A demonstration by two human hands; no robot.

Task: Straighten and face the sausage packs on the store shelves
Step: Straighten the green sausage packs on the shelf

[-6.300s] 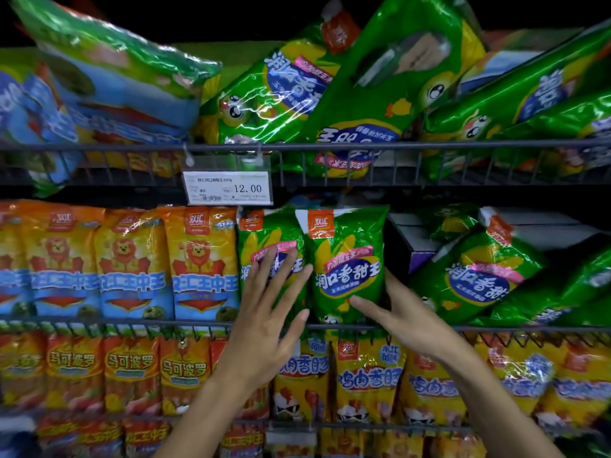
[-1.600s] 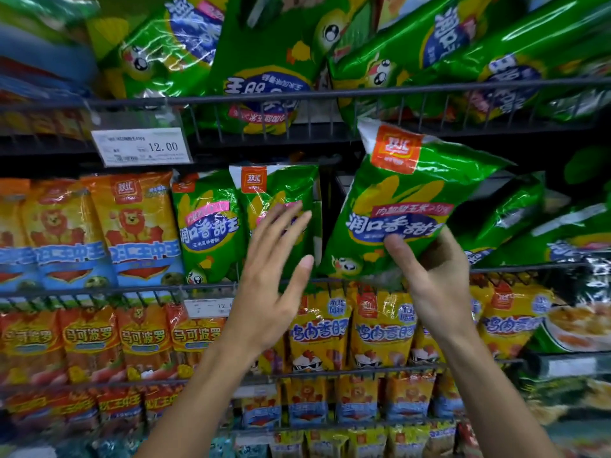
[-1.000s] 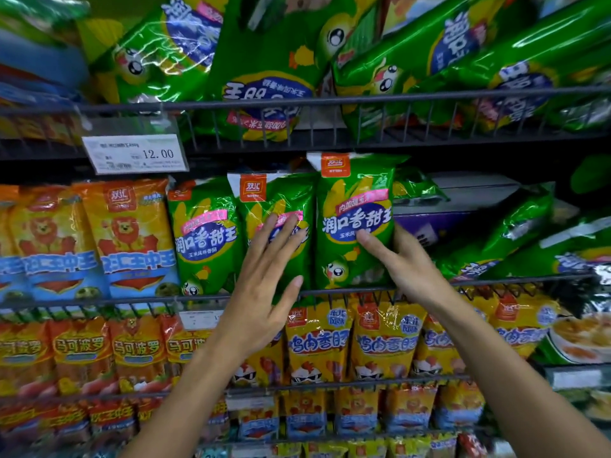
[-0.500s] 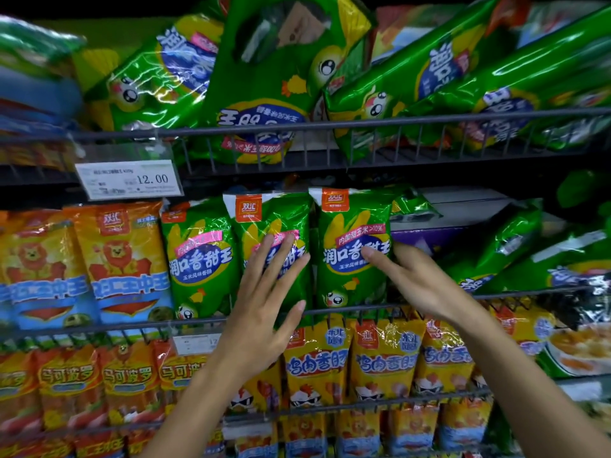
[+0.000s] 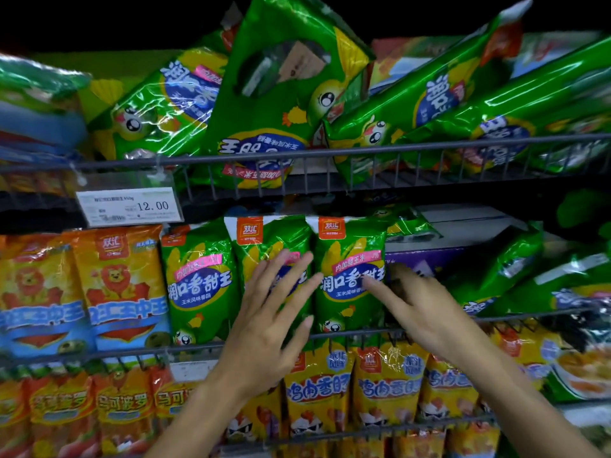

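**Green sausage packs upright on the middle shelf, both hands flat at their fronts**

At the far left of the middle shelf stand two orange lion packs (image 5: pixel 122 285), upright with their long axes vertical and printed faces outward. Above them a price tag (image 5: pixel 129 206) reading 12.00 hangs from the upper shelf's wire rail (image 5: pixel 363 150).

Next comes a row of three green packs, all standing on end, logos at the top and faces forward. The left green pack (image 5: pixel 198 285) stands free of both hands. The middle green pack (image 5: pixel 264 246) is partly covered by the left hand (image 5: pixel 267 328), whose fingers are straight and spread, lying against its front; this grip is released, clasping nothing. The right green pack (image 5: pixel 347 276) stands just beside it, touching along the edge. The right hand (image 5: pixel 420 309) reaches to its right-hand side with fingers extended, fingertips at the pack's face; this grip also grasps nothing.

Further right, a purple box (image 5: pixel 426 256) sits behind, and leaning green packs (image 5: pixel 496 276) lie tilted, long axes slanting up to the right.

On the upper shelf, large green packs (image 5: pixel 281 104) are heaped at angles, one with its print upside down. Below, yellow packs (image 5: pixel 383 391) stand upright.
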